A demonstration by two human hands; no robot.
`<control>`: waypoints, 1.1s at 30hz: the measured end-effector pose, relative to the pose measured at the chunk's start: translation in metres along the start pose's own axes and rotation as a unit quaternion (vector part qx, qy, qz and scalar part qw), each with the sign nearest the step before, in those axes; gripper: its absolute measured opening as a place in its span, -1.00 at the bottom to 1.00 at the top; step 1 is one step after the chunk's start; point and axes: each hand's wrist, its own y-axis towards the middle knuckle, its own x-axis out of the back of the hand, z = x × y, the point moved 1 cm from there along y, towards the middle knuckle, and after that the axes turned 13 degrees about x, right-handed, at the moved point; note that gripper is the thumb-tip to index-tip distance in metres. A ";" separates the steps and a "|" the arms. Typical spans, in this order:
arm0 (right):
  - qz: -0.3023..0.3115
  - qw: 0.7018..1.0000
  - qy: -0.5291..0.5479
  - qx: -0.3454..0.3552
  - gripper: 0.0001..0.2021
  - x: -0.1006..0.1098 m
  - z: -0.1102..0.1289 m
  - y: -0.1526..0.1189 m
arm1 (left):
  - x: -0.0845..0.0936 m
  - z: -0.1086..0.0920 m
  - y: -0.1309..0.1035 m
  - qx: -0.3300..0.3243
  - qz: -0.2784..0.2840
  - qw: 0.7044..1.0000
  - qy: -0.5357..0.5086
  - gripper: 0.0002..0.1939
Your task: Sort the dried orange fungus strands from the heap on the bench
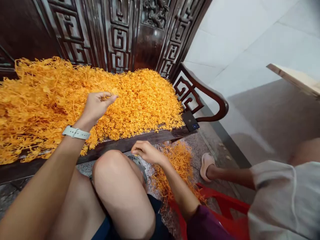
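Observation:
My left hand [98, 106], with a pale watch strap at the wrist, is over the big heap of yellow-orange plastic pieces [147, 100]. Its thumb and fingers pinch a small yellow-orange plastic piece [114, 91]. Longer tangled orange strands [37, 100] make up the heap's left part, while the right part looks finer and more petal-like. My right hand [145, 151] is closed beside my knee, just off the bench's front edge. A bit of yellow shows by its fingertips, but the fingers hide most of it.
The heap lies on a dark carved wooden bench [165, 136] with a curved armrest [220, 108]. A dark phone [191, 121] lies at its right end. Orange stringy scraps [175, 163] cover the floor near a red plastic stool [222, 203]. Another person's leg [232, 176] is at right.

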 end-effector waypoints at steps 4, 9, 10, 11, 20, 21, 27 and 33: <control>0.026 0.968 0.240 0.064 -0.84 0.062 0.057 0.007 | 0.000 0.004 -0.013 -0.001 0.015 0.999 0.029 -0.71; -0.390 0.844 0.366 0.038 -0.81 0.101 0.082 0.025 | -0.001 -0.008 -0.033 -0.044 -0.004 0.999 0.000 -0.72; -0.403 0.826 0.394 0.016 -0.85 0.095 0.086 0.026 | -0.002 -0.011 -0.038 -0.050 -0.004 0.999 0.001 -0.74; -0.406 0.811 0.421 -0.006 -0.87 0.084 0.091 0.027 | -0.002 -0.014 -0.043 -0.052 -0.001 0.999 0.005 -0.76; -0.397 0.865 0.305 -0.027 -0.75 -0.001 0.103 0.042 | -0.001 -0.021 -0.078 -0.062 0.071 0.995 0.014 -0.68; -0.419 0.868 0.265 -0.017 -0.70 0.002 0.100 0.046 | -0.003 -0.021 -0.083 -0.071 0.088 0.993 0.017 -0.67; -0.429 0.901 0.056 0.028 -0.75 0.030 0.082 0.045 | -0.018 -0.018 -0.098 -0.107 0.159 0.980 0.056 -0.70; -0.172 0.973 -0.093 0.125 -0.77 0.025 0.118 0.010 | -0.034 -0.010 -0.076 -0.022 0.164 0.985 -0.057 -0.79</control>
